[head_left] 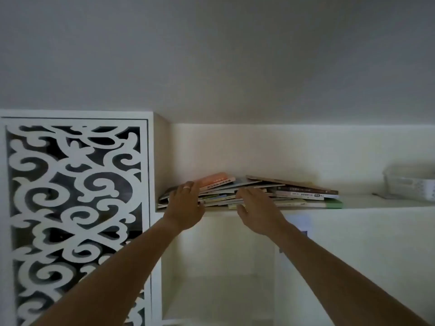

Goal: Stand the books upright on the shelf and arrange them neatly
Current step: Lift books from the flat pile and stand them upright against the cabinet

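On the shelf: books lie flat just past the fingers.
Fingers: left hand and right hand straight, touching the pile.
Next: grip, tip upright.

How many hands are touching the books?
2. The left hand rests on the left end of the book pile; the right hand reaches its front edge near the middle.

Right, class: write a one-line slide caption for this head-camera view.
Both hands, left and right, reach a messy flat pile of books on a white shelf.
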